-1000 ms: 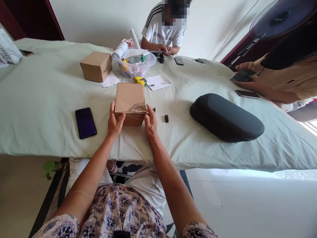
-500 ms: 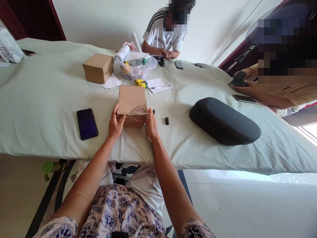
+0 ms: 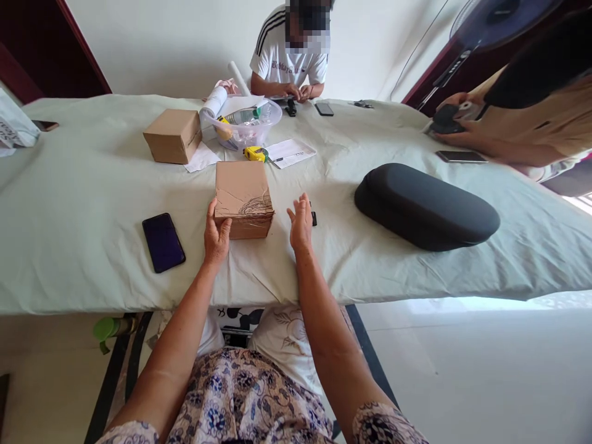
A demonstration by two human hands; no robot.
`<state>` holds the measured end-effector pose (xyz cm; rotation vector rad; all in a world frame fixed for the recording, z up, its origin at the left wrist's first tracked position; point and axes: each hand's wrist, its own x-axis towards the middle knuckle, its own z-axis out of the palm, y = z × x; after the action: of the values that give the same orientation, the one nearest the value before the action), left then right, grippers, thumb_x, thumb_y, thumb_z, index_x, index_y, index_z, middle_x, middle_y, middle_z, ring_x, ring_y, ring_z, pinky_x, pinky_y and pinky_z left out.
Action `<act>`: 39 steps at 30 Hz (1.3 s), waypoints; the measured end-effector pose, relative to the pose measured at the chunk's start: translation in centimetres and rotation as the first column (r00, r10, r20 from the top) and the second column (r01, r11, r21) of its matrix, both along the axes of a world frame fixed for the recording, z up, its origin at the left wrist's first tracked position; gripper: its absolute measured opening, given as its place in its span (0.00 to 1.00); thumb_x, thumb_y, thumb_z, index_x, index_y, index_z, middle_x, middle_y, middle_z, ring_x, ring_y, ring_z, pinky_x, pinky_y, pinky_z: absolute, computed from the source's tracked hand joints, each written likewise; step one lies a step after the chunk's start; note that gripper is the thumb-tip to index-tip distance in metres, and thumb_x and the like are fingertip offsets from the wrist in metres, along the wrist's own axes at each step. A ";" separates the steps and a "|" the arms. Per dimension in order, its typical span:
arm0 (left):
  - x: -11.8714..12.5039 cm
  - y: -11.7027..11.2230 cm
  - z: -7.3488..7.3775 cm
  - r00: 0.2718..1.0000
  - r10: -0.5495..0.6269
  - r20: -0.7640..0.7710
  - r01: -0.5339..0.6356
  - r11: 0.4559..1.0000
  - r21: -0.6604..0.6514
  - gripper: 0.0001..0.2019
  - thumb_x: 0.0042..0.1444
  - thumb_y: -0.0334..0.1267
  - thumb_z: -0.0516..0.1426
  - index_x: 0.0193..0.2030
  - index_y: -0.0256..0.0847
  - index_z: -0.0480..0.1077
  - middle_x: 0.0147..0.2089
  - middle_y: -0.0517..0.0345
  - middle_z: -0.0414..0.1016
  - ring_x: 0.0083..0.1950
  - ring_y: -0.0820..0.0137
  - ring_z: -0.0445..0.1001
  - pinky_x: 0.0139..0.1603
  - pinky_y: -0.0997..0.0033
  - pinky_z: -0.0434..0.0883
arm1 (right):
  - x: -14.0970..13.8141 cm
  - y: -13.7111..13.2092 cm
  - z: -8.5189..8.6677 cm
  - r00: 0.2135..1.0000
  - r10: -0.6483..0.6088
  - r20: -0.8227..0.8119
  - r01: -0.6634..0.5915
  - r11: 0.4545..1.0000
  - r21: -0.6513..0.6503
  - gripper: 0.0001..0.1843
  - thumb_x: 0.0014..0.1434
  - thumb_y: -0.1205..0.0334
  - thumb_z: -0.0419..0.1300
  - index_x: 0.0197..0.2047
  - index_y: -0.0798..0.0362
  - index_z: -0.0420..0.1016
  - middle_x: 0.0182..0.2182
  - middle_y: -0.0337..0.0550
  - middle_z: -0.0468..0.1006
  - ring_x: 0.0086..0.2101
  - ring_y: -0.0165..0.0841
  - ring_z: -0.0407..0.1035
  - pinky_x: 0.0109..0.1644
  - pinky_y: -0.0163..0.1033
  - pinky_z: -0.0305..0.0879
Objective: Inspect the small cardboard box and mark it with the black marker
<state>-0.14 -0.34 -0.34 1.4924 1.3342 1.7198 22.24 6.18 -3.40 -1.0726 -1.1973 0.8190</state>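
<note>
A cardboard box [image 3: 243,185] with dark scribbled lines near its front top edge rests on the cloth in front of me. My left hand [image 3: 216,237] grips its left front corner, thumb on the front face and fingers along the side. To the right of the box, apart from it, my right hand [image 3: 301,223] is open with fingers extended and nothing in it. Just beyond that hand lies a small black cap-like piece [image 3: 314,219], partly hidden by the fingers. A dark phone [image 3: 163,242] lies left of my left hand.
A black hard case [image 3: 425,206] lies to the right. Behind are a second cardboard box [image 3: 172,135], a yellow tape measure [image 3: 255,153], white paper [image 3: 292,152] with a pen, and a filled plastic basin [image 3: 268,123]. Two people handle dark objects at the far side and right.
My right hand has let go of the box and moved right, toward the small black piece. My left hand stays on the box. The whole view has shifted slightly.
</note>
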 end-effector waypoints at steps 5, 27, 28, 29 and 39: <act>0.1 0.0 -0.1 1.000 -0.006 0.006 0.006 1.000 0.013 0.36 0.61 0.61 0.57 0.71 0.47 0.58 0.73 0.44 0.61 0.75 0.59 0.59 0.76 0.57 0.54 | -2.5 -2.6 1.9 0.984 0.175 0.036 -0.177 0.982 0.059 0.45 0.61 0.24 0.43 0.71 0.40 0.59 0.68 0.49 0.66 0.67 0.43 0.62 0.69 0.55 0.60; -0.3 0.1 -0.9 0.998 0.040 0.044 -0.043 0.997 0.063 0.36 0.62 0.64 0.54 0.69 0.46 0.57 0.71 0.44 0.62 0.72 0.57 0.62 0.74 0.56 0.56 | -3.0 -2.8 2.0 0.941 0.256 0.222 -0.262 0.965 -0.002 0.47 0.58 0.26 0.53 0.70 0.49 0.65 0.69 0.49 0.67 0.67 0.47 0.61 0.68 0.52 0.64; -0.4 0.2 -1.0 0.997 0.043 0.060 -0.047 0.996 0.070 0.35 0.62 0.64 0.54 0.69 0.46 0.58 0.71 0.44 0.62 0.71 0.58 0.63 0.73 0.57 0.57 | -3.0 -2.8 2.0 0.941 0.263 0.212 -0.268 0.963 -0.005 0.47 0.58 0.26 0.54 0.69 0.49 0.66 0.69 0.49 0.67 0.67 0.47 0.62 0.67 0.52 0.65; -0.4 0.3 -1.0 0.996 0.046 0.078 -0.052 0.996 0.076 0.35 0.62 0.64 0.54 0.69 0.46 0.58 0.71 0.45 0.63 0.71 0.58 0.64 0.73 0.57 0.58 | -2.9 -2.8 2.0 0.942 0.268 0.199 -0.272 0.962 -0.008 0.46 0.57 0.26 0.55 0.69 0.48 0.67 0.68 0.49 0.67 0.66 0.47 0.62 0.67 0.53 0.66; -0.6 0.4 -0.9 0.973 0.070 0.218 -0.087 0.994 0.069 0.34 0.62 0.62 0.54 0.69 0.48 0.58 0.64 0.47 0.71 0.61 0.64 0.72 0.66 0.60 0.67 | -3.2 -2.7 2.3 0.952 0.292 0.090 -0.292 0.956 -0.017 0.37 0.56 0.32 0.61 0.62 0.45 0.74 0.58 0.47 0.79 0.56 0.43 0.74 0.59 0.50 0.72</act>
<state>-0.79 0.09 -1.29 1.2656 1.2393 1.9428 19.07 3.50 -1.14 -0.9564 -1.4556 1.0078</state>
